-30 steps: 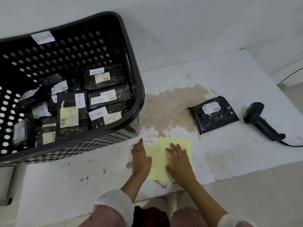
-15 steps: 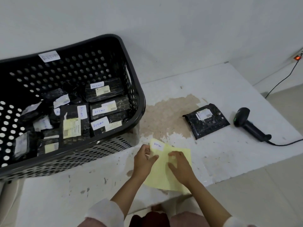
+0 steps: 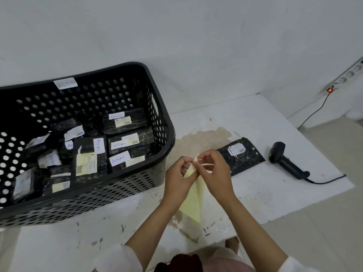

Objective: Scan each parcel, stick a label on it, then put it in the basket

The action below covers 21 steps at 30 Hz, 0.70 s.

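Both grips, left hand and right hand, pinch one yellow sheet; one parcel outside.

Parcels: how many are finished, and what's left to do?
Done: many black parcels lie in the basket, several with white RETURN labels. In hand: both the left hand and right hand pinch the top of a yellow sheet, apparently peeling a label. Left: one parcel on the table beside the scanner shows no RETURN label; it needs labelling and putting in the basket.
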Each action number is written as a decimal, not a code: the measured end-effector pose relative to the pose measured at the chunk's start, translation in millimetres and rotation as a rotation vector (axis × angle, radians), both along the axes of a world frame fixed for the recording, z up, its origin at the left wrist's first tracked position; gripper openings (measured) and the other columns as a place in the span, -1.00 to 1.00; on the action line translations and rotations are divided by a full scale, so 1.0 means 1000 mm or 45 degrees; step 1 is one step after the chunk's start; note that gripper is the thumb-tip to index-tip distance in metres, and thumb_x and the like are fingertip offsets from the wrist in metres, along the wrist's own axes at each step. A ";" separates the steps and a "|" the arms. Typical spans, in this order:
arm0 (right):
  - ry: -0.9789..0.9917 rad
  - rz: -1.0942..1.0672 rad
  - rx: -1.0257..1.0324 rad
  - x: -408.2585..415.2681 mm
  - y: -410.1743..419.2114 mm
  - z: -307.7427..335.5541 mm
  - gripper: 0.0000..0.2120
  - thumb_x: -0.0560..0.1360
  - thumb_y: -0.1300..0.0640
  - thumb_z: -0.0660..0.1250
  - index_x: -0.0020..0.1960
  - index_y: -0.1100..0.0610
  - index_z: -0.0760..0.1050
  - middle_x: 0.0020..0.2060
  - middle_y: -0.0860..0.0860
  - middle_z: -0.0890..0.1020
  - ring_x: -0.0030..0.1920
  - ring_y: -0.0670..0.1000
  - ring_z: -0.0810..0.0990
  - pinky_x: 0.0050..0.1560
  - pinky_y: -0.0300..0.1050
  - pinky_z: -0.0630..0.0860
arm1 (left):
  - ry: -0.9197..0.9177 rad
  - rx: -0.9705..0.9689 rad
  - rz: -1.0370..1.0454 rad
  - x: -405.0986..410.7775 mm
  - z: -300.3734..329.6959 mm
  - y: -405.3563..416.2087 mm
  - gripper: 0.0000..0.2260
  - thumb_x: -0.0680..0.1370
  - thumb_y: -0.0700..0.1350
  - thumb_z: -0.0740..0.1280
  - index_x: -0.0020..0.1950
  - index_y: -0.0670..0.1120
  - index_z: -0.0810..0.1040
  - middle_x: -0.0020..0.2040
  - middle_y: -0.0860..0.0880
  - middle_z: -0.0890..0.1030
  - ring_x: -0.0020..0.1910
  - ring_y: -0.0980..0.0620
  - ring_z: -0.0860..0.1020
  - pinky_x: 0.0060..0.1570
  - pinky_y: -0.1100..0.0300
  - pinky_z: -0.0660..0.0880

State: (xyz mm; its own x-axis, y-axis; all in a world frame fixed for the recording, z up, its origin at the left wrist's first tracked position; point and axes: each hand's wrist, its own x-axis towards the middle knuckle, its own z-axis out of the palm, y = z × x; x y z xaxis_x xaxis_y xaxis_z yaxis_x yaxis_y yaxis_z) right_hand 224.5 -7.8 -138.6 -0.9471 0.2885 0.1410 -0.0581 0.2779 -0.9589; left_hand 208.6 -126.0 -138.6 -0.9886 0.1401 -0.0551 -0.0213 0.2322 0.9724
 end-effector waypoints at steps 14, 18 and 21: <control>0.013 -0.046 -0.126 -0.004 0.013 0.035 -0.91 0.45 0.25 0.44 -0.09 0.10 0.58 -0.13 -0.02 0.66 -0.08 -0.10 0.66 -0.07 -0.28 0.57 | 0.060 0.179 -0.081 -0.011 0.034 0.001 -0.92 0.48 -0.08 0.43 -0.05 0.06 0.64 -0.10 0.10 0.68 -0.01 0.12 0.59 0.03 0.31 0.49; 0.017 -0.046 -0.145 -0.005 0.014 0.042 -0.91 0.45 0.22 0.45 -0.07 0.09 0.60 -0.12 -0.04 0.68 -0.07 -0.12 0.67 -0.04 -0.27 0.58 | 0.069 0.224 -0.118 -0.012 0.040 0.000 -0.87 0.49 -0.13 0.42 0.02 -0.01 0.66 -0.07 0.09 0.69 -0.05 0.19 0.60 -0.03 0.42 0.48; -0.009 -0.051 -0.144 -0.008 0.014 0.045 -0.96 0.47 0.22 0.43 -0.09 0.11 0.61 -0.17 -0.01 0.69 -0.10 -0.08 0.68 -0.02 -0.16 0.59 | 0.059 0.207 -0.099 -0.012 0.042 -0.001 -0.88 0.51 -0.14 0.39 0.02 -0.01 0.65 -0.07 0.07 0.68 -0.04 0.15 0.60 -0.04 0.41 0.49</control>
